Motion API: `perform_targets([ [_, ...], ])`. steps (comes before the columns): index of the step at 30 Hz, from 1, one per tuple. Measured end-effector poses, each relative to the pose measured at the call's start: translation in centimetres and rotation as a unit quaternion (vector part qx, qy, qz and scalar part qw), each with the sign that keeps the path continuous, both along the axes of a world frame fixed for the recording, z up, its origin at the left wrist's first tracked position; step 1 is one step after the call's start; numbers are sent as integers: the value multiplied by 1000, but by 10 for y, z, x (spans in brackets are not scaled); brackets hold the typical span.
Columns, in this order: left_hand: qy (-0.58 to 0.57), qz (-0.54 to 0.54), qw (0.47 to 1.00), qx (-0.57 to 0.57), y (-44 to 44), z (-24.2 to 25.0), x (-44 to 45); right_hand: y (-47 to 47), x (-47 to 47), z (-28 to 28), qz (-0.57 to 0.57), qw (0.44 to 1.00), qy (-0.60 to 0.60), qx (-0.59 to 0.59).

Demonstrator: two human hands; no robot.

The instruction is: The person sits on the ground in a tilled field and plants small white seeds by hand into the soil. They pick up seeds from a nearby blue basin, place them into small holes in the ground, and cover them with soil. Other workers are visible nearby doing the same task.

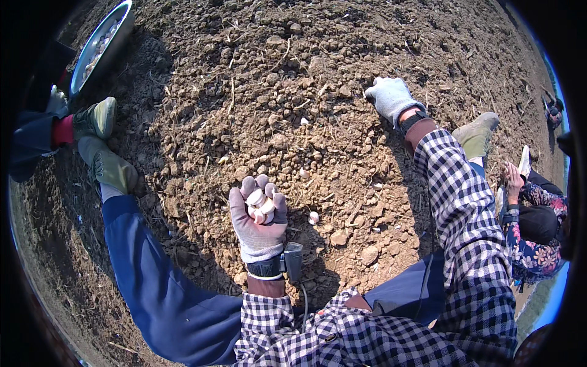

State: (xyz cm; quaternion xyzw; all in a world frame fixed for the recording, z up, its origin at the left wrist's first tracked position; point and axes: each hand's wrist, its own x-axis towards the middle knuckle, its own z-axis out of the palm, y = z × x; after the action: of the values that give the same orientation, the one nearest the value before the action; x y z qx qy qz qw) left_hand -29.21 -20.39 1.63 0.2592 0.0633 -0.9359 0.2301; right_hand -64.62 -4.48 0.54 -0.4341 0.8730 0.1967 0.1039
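Note:
My left hand [257, 234], in a pinkish-grey knit work glove, is palm up above the soil with its fingers curled around several garlic cloves [260, 206]. A strap with a small grey device [293, 261] circles that wrist. Farther out and to the right, my right hand [390, 97], in a pale grey glove, is knuckles up against the clods. Its fingertips are hidden, so whether it grips anything is unclear. A single clove [313, 217] lies on the soil right of my left hand. Two more pale cloves, one nearer [304, 173] and one farther [304, 121], form a rough row with it.
Dry, cloddy soil [206, 82] with straw bits spreads between my outstretched legs. At upper left, a metal basin [98, 50] contains many cloves, beside another person's shoe [98, 118]. A person in a floral sleeve [534, 257] sits close on the right. Someone else [554, 113] is farther off.

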Motion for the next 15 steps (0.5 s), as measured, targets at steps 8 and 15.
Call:
perform_targets([
  [8,43,78,996,-25,-43,17,22,-18,23,4,-55,994,67,63],
  [15,72,145,986,-34,-66,39,47,-20,180,32,14,900,-174,-399],
])
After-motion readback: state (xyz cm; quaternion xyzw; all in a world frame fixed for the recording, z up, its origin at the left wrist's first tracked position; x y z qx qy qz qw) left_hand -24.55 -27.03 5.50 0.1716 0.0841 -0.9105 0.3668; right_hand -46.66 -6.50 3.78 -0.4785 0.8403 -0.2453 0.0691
